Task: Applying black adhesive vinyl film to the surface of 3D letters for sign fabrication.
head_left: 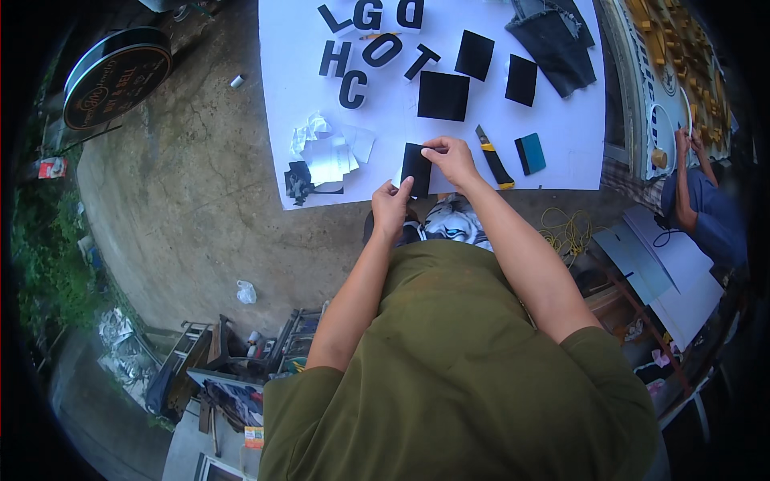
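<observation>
A small black rectangular piece (416, 166) with a pale edge along its left side is at the near edge of the white table. My left hand (391, 207) pinches its lower left edge between thumb and fingers. At its upper right corner, my right hand (453, 163) grips it with thumb and forefinger. To the right of my right hand lie a yellow and black utility knife (495, 159) and a teal and black squeegee (530, 153). Crumpled white backing paper (325, 155) and black scraps (299, 183) are heaped to the left.
The white tabletop (561, 164) carries several black-faced block letters (381, 50), black-faced blocks (443, 95) and dark denim (553, 40). A round sign (119, 78) stands far left. Right, another person (706, 200) works at a large sign board (670, 88); yellow cord (566, 234) lies below.
</observation>
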Tool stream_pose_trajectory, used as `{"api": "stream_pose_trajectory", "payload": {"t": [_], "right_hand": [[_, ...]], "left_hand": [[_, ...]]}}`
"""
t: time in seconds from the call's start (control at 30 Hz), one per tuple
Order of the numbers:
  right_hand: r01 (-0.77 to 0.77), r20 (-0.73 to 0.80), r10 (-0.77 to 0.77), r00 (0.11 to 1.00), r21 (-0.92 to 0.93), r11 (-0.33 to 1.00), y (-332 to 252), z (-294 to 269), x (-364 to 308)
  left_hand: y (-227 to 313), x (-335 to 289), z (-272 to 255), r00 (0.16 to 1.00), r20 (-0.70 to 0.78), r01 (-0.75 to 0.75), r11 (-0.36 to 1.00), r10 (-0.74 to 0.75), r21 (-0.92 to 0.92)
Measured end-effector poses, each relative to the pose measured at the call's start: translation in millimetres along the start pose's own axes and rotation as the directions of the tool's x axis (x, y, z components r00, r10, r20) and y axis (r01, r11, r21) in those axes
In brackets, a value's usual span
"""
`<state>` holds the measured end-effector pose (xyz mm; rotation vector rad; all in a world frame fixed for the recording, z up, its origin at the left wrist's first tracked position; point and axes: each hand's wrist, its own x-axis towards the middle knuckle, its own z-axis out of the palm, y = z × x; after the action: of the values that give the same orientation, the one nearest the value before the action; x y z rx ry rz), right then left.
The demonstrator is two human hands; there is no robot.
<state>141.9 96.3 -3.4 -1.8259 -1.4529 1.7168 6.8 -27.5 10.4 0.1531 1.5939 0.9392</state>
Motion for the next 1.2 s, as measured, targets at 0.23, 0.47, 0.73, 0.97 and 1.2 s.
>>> {"api": "stream_pose_trajectory", "payload": {"t": [0.23, 0.47, 0.73, 0.97, 1.2], "right_hand": [[0.023, 0.017, -0.020, 1.000, -0.178, 0.984, -9.8, -4.8, -1.2], [0.130, 0.174, -0.102, 0.979, -0.159, 0.979, -14.2, -8.0, 5.0], [0.129, 0.233, -0.101, 0.967, -0.109, 0.986, -4.1, -8.0, 6.8], [0.191, 0.247, -0.157, 0.956, -0.116, 0.975, -6.3, -13.9, -0.8], [0.237, 0.147, -0.222, 0.964, -0.095, 0.967, -9.3, -19.4, -10.8]], "left_hand": [[-7.2, -0.9, 4.9, 0.999, 0.000, 0.041, 0.972, -0.042, -0.233], [-15.8, -0.5, 0.3, 0.999, 0.031, 0.028, 0.971, -0.021, -0.236], [-25.1, 1.7, -1.8, 0.999, 0.008, -0.036, 0.981, 0.038, -0.190], [-29.6, 1.6, 0.9, 0.998, -0.026, -0.061, 0.977, 0.057, -0.205], [-26.3, -0.1, 2.0, 0.998, -0.007, -0.059, 0.980, 0.059, -0.192]]}}
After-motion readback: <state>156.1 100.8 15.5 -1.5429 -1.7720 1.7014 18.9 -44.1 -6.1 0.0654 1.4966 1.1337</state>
